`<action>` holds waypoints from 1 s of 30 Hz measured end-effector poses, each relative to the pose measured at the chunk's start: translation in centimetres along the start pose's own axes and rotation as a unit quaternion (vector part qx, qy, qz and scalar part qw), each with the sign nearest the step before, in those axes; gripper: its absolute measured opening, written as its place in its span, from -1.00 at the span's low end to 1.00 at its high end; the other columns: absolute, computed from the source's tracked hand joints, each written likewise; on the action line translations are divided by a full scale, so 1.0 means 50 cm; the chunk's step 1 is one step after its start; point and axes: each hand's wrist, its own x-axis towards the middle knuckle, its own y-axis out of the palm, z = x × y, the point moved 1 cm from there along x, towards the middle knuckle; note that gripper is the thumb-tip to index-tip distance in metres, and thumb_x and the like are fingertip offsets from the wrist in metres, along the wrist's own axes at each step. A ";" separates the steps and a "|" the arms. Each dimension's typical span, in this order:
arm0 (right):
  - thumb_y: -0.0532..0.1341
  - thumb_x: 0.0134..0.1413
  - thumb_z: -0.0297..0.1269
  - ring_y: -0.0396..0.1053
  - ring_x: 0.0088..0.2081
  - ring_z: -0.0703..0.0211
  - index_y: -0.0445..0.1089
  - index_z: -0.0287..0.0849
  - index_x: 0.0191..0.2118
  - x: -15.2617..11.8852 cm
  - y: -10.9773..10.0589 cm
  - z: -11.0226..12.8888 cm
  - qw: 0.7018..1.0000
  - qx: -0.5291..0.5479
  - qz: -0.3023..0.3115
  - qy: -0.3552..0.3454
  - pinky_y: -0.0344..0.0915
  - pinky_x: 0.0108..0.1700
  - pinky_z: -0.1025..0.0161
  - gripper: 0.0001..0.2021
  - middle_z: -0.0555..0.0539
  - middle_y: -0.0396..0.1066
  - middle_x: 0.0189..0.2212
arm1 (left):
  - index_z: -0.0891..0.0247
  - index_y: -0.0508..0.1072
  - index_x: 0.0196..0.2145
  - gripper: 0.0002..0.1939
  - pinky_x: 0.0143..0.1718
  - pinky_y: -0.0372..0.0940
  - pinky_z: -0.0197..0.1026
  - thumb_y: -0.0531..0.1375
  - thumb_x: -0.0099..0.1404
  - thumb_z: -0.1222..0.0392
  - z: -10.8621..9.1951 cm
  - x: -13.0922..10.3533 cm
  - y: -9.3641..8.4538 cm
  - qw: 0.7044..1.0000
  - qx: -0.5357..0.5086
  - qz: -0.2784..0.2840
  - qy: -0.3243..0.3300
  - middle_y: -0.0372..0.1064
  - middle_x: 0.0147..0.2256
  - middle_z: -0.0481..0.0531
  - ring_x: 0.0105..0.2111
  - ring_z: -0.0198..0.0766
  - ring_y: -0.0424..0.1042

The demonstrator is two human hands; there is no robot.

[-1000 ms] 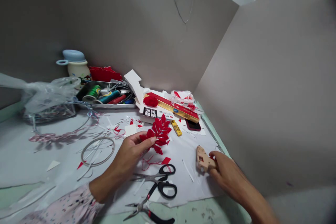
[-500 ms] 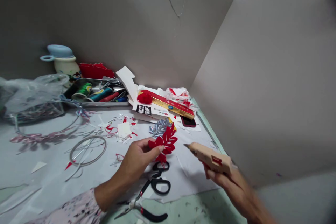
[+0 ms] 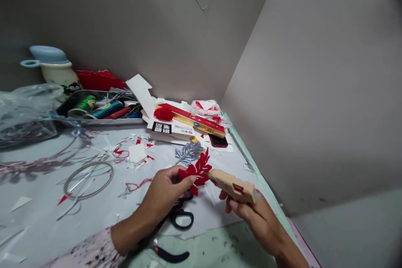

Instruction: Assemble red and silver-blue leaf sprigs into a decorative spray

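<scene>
- While the left hand (image 3: 166, 190) pinches the red sprig (image 3: 199, 171) between thumb and fingers, the right hand (image 3: 253, 215) is wrapped round the grip of the gun (image 3: 232, 185).
- Clock centred on the red sprig, 12 towards the back wall (image 3: 125, 21): sprig held above the paper (image 3: 205, 217); left hand at 8, gun between 3 and 4, tip aimed at 9.
- Step in hand, by my reading: setting the gun's tip to the right-hand leaves.
- Next move would call for a steady pinch, a light trigger squeeze, and the tip kept clear of the left thumb.
- Around: silver sprig (image 3: 189, 153) at 11, scissors (image 3: 181, 229) between 6 and 7, pliers (image 3: 172, 256) at 7, ring (image 3: 112, 176) at 9.
- Hidden: scissor blades and pliers' nose, behind left hand and wrist; trigger, behind right fingers.
- Cut off: bag (image 3: 28, 104) between 9 and 10, by the frame edge.
- Tip overlaps a leaf; perhaps touching, contact not resolvable.
</scene>
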 end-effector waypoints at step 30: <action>0.06 0.15 -0.37 0.30 -0.29 0.15 0.36 -0.14 -0.30 0.006 0.007 0.003 0.999 -0.040 0.006 -0.017 0.21 -0.25 0.25 -0.87 -0.02 0.38 -0.35 | 0.30 0.52 -0.41 -0.79 -0.39 0.28 -0.23 0.28 0.16 0.07 -0.001 -0.004 -0.003 0.999 0.039 0.026 0.006 0.54 -0.49 0.09 -0.47 -0.22 0.43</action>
